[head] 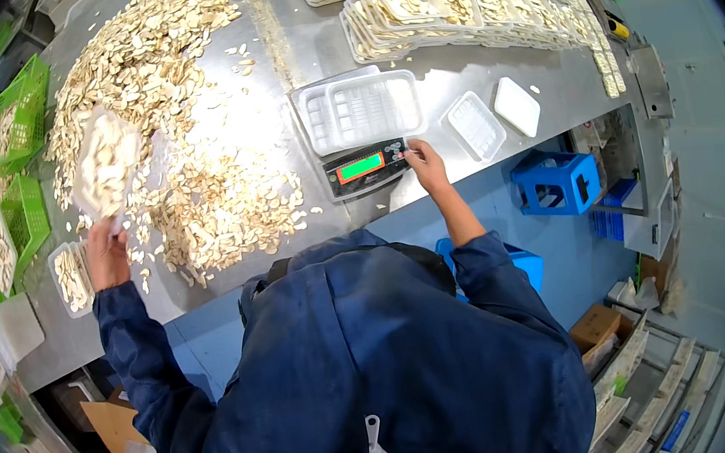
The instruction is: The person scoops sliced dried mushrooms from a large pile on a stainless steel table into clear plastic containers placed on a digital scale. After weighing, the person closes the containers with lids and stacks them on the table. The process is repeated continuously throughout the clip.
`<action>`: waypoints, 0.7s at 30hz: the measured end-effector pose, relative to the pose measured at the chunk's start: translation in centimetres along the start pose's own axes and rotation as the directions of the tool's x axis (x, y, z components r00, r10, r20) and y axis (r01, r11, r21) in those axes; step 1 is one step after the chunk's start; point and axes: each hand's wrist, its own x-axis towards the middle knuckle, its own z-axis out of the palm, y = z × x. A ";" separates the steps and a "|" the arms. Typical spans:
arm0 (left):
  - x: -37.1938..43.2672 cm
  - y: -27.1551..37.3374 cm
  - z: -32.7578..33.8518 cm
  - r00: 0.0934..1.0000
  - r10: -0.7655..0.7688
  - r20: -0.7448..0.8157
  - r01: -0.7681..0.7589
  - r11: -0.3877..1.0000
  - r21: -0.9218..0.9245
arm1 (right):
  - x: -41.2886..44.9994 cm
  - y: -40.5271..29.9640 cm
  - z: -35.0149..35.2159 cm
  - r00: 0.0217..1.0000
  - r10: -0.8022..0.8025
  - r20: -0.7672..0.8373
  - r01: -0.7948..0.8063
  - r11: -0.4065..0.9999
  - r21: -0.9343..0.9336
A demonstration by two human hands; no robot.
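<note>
On the left, my left hand [109, 254] holds one end of a clear plastic tray [105, 164] filled with pale slices, blurred and tilted above the table. Below it spreads a large heap of loose pale slices [225, 209]. My right hand [426, 165] rests its fingertips at the button end of a black digital scale [362, 171] with a lit green display. It grasps nothing that I can see. Clear empty trays [375, 106] lie on the scale's far side. Beside my left hand, another filled tray [72, 279] lies on the table.
Stacked filled trays [403, 1] line the far right of the steel table [306, 43]. Two small containers, one clear [473, 124] and one white [517, 107], lie right of the scale. Green baskets [17, 126] stand at left. A blue stool [557, 182] stands beyond the near edge.
</note>
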 end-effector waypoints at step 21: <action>-4.5 -7.9 26.5 0.908 -0.246 0.338 0.231 0.969 0.086 | 2.3 -2.6 -3.2 0.974 0.033 0.224 -0.028 0.999 -0.023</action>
